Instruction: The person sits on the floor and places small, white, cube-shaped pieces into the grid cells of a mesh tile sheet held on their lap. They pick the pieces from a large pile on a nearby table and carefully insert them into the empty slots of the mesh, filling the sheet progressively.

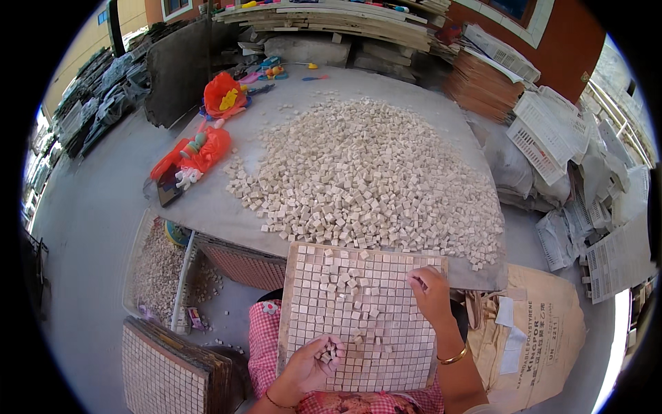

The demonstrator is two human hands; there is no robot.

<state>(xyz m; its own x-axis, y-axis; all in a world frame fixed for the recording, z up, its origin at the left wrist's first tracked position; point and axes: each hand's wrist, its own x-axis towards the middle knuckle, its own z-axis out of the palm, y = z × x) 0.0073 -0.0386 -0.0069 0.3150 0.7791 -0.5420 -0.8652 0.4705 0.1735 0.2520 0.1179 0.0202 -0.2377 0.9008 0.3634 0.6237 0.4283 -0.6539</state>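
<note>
A square gridded tray (284, 324) lies across my lap, its cells largely filled with small pale stone cubes. Loose cubes (346, 281) are scattered over its upper left and middle. At the lower left of the tray, my left hand (307, 366) is curled palm-up around several stone cubes (327, 354). Over the tray's upper right, my right hand (433, 295) has its fingers pinched together, close to the grid. Whatever sits between those fingertips is too small or hidden to make out. Beyond the tray, a big heap of the same cubes (358, 165) covers much of the table.
The grey table (214, 207) also bears red plastic bags (210, 148) and toys at its left. Stacked filled trays (165, 366) stand at lower left, near a white bin (131, 276) of cubes. A paper sack (545, 331) lies right; white crates (541, 138) are piled behind.
</note>
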